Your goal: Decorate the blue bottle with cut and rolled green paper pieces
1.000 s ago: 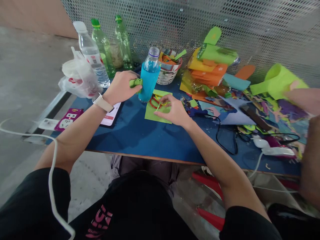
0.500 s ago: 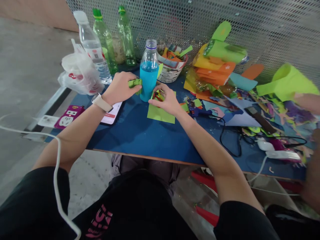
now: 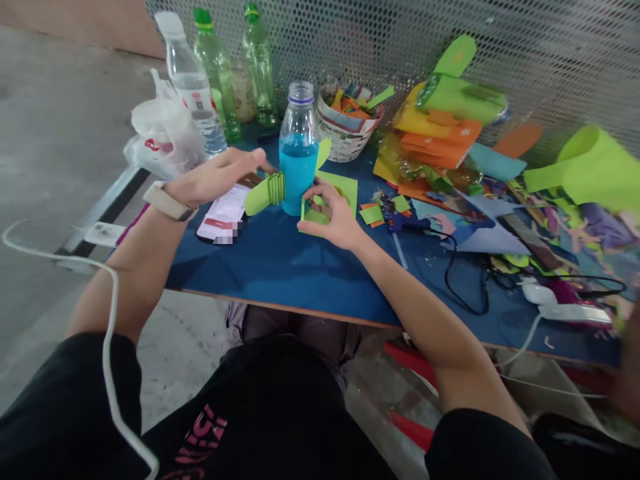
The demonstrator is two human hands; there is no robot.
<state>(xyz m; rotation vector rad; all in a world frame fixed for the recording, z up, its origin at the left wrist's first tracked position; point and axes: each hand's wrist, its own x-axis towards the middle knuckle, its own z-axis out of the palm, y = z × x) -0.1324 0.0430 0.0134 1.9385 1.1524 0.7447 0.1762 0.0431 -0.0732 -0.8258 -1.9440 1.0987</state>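
Observation:
My left hand (image 3: pixel 215 179) hovers over a phone (image 3: pixel 224 212) with its fingers stretched out; a folded green paper piece (image 3: pixel 266 193) sticks out beneath it, beside the bottle of blue liquid (image 3: pixel 297 150). Whether the hand still grips that paper is unclear. My right hand (image 3: pixel 333 217) is curled on a green paper sheet (image 3: pixel 344 187) just right of the bottle, pinching its near edge where something small lies under the fingers.
Clear and green bottles (image 3: pixel 193 87) and a plastic bag (image 3: pixel 163 137) stand at the back left. A basket of paper scraps (image 3: pixel 350 123), stacked coloured paper (image 3: pixel 440 127), a glue gun (image 3: pixel 400 223) and black cables (image 3: pixel 465 287) crowd the blue table (image 3: pixel 280 267). Another person's blurred arm is at the far right.
My left hand has uncurled from a fist and pulled back left, and the folded green paper now fans out beside the bottle. My right hand has slid nearer along the green sheet.

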